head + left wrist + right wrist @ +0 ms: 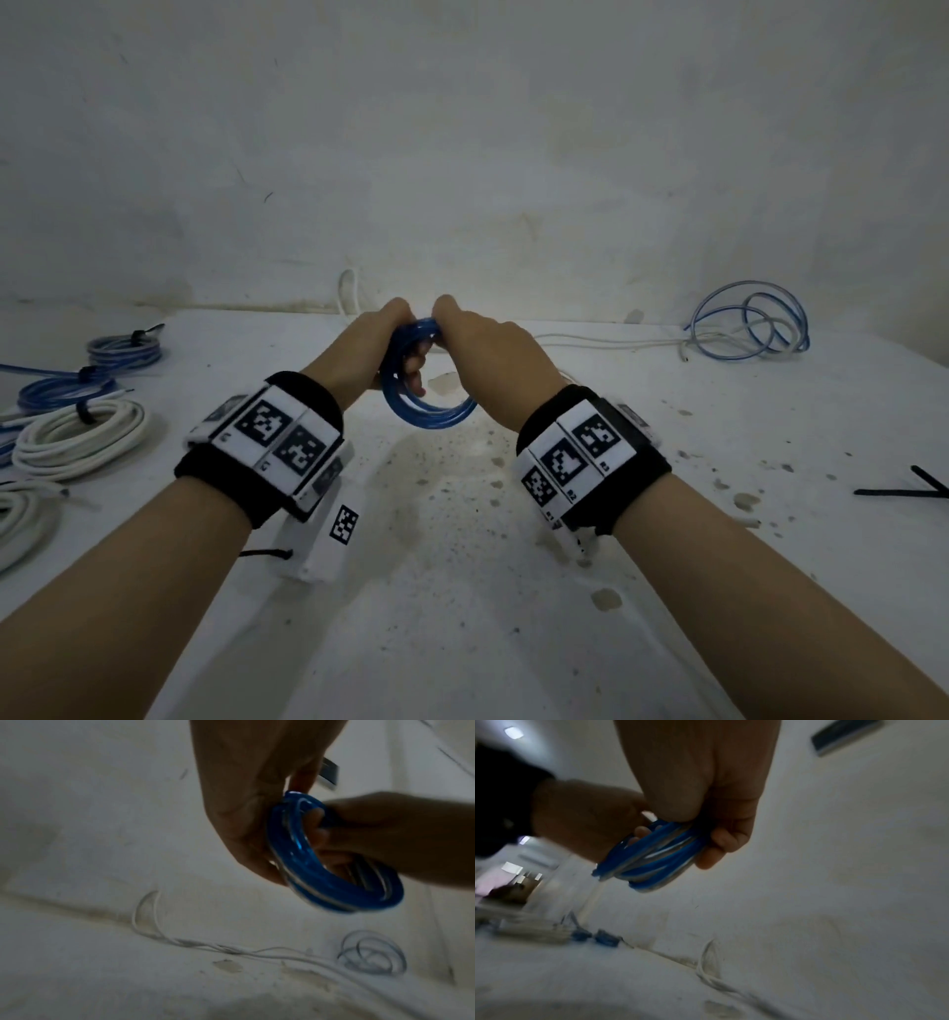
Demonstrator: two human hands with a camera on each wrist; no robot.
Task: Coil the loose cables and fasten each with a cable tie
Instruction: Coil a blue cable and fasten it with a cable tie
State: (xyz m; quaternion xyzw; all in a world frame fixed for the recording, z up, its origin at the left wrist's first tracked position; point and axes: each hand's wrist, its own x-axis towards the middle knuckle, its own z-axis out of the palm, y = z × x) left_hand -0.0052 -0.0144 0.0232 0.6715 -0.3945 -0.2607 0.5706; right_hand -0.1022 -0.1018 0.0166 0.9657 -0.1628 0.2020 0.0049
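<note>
Both hands hold one coiled blue cable (429, 406) upright above the middle of the white table. My left hand (382, 334) grips the coil's top left, fingers curled through the loop. My right hand (464, 334) grips the top right beside it. In the left wrist view the blue coil (334, 882) hangs between the left hand (257, 821) and the right hand (385, 833). The right wrist view shows the coil (652, 858) pinched by the right hand (716, 821), with the left hand (588, 817) behind. No cable tie shows on this coil.
Tied coils lie at the left: blue coils (123, 349) and a white coil (77, 437). A loose blue cable (750, 324) and a loose white cable (590, 342) lie at the back right. Black cable ties (909, 491) rest at the right edge. The wall (462, 154) rises behind.
</note>
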